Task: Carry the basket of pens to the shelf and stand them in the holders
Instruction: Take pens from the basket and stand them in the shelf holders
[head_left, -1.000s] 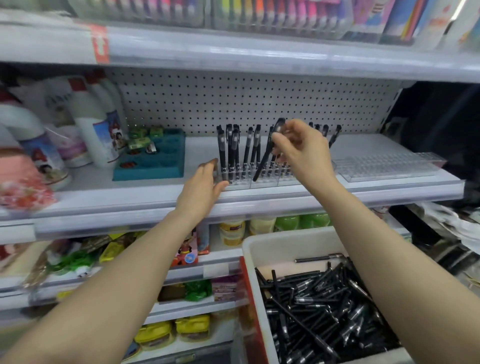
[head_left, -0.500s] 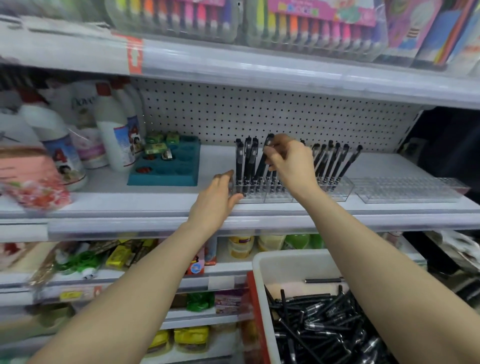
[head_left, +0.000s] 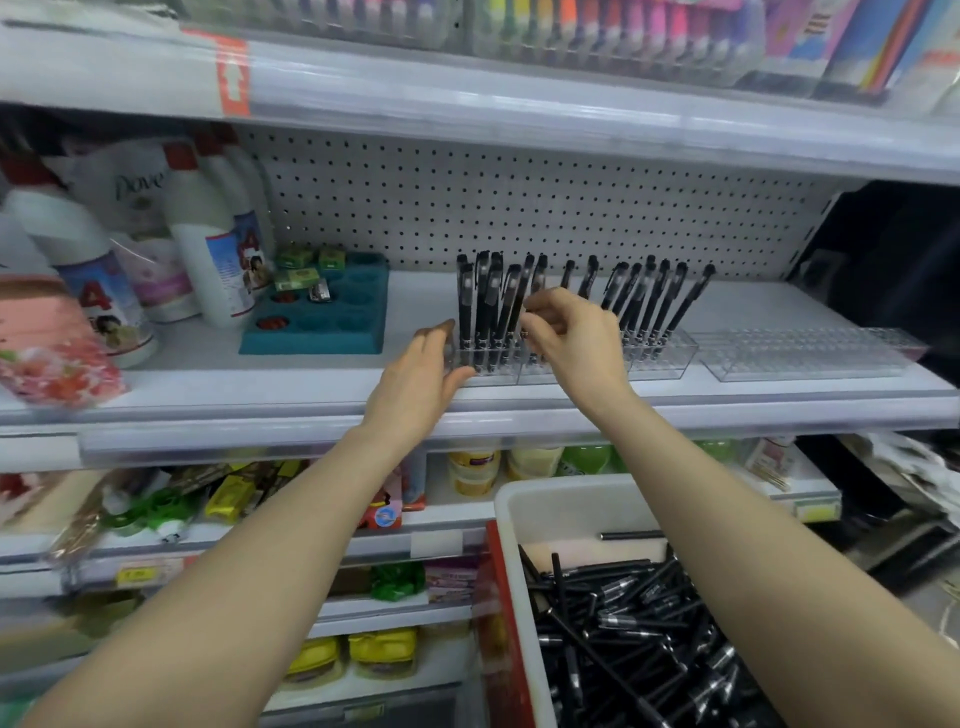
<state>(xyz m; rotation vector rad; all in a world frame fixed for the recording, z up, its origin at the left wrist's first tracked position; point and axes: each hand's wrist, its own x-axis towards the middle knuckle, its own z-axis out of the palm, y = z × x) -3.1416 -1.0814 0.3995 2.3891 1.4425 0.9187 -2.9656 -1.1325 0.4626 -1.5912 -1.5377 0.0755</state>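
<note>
Two bare, sleeveless forearms (head_left: 291, 551)

This is a shop aisle. White metal shelving (head_left: 467, 410) with a pegboard back (head_left: 519, 208) and clear price-strip edges holds stacked goods: cleaner bottles (head_left: 202, 244) at the far left, packs of coloured markers (head_left: 597, 31) on the top tier, packaged items (head_left: 234, 493) on the lower tiers.
</note>
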